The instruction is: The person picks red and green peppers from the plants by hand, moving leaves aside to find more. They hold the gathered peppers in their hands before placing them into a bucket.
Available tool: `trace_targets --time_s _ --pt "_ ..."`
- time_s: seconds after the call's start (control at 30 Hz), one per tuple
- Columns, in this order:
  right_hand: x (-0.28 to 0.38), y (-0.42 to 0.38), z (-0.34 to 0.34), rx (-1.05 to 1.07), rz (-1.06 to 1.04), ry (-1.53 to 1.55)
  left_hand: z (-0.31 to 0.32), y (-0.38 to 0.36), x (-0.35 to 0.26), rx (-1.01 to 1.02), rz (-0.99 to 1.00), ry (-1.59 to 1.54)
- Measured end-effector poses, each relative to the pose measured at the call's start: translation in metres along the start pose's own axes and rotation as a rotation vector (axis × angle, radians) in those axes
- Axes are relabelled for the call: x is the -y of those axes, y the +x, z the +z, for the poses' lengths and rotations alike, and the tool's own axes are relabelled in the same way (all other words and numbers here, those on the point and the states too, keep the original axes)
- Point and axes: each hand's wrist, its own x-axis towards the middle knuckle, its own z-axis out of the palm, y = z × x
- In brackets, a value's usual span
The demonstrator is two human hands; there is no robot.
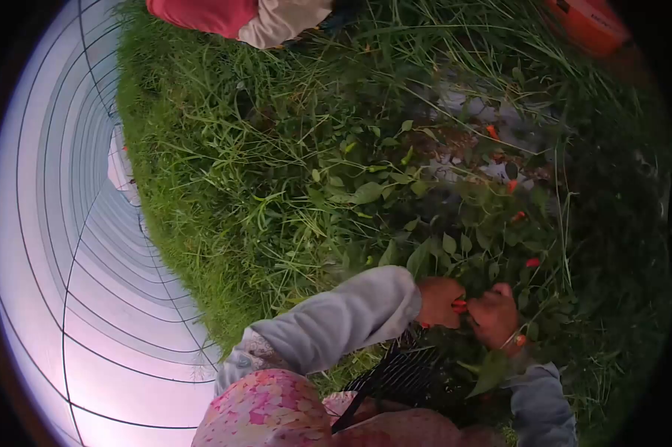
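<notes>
My left hand [440, 302], coming out of a grey sleeve, is closed on a small red chili pepper [459, 306]. Right against it, my right hand [495, 317] has its fingers curled in at the same chili; whether it grips the fruit or its stem is hidden. Leafy chili plants [418, 257] surround both hands. Just beyond my right hand hangs another red chili [532, 263]. An orange-red spot [520, 340] shows by my right wrist. Below the hands, close to my floral-clothed leg [261, 406], is a black slatted basket [399, 372].
Tall grass [224, 179] crowds the plants on the left. More red chilies [492, 132] and green chilies [407, 155] hang farther off. Another person's beige sleeve [287, 21] appears at the top. An orange container [590, 26] is at top right. A tunnel-shaped cover [45, 246] curves along the left.
</notes>
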Motion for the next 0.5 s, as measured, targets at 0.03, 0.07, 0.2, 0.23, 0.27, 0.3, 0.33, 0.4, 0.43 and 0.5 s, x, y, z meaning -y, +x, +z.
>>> trace_targets --time_s 0.03,0.07,0.2,0.23,0.27,0.3,0.33,0.4,0.43,0.5 --pt "-0.002 -0.001 0.003 -0.007 -0.013 0.005 0.002 0.003 0.003 0.045 -0.020 -0.011" --pt "-0.002 -0.002 0.004 -0.019 -0.026 0.034 0.000 0.004 0.005 0.109 -0.024 -0.041" --pt "-0.023 -0.019 0.015 0.025 0.046 0.019 -0.015 -0.016 0.008 0.323 0.208 -0.049" --pt "-0.026 -0.023 0.014 0.025 0.050 0.014 -0.023 -0.024 0.009 0.307 0.156 -0.074" --pt "-0.027 -0.028 0.014 0.026 0.052 0.015 -0.030 -0.032 0.011 0.292 0.098 -0.101" --pt "-0.028 -0.034 0.014 0.028 0.057 0.014 -0.038 -0.034 0.019 0.202 0.035 -0.237" --pt "-0.026 -0.034 0.011 0.018 0.065 0.027 -0.050 -0.032 0.029 0.104 -0.024 -0.366" --pt "-0.018 -0.026 0.007 -0.008 0.072 0.055 -0.076 -0.020 0.056 -0.148 0.121 -0.420" --pt "-0.017 -0.026 0.010 -0.009 0.083 0.062 -0.087 -0.011 0.068 -0.283 0.190 -0.534" --pt "-0.018 -0.027 0.015 -0.004 0.106 0.077 -0.114 0.002 0.076 -0.539 0.221 -0.659"
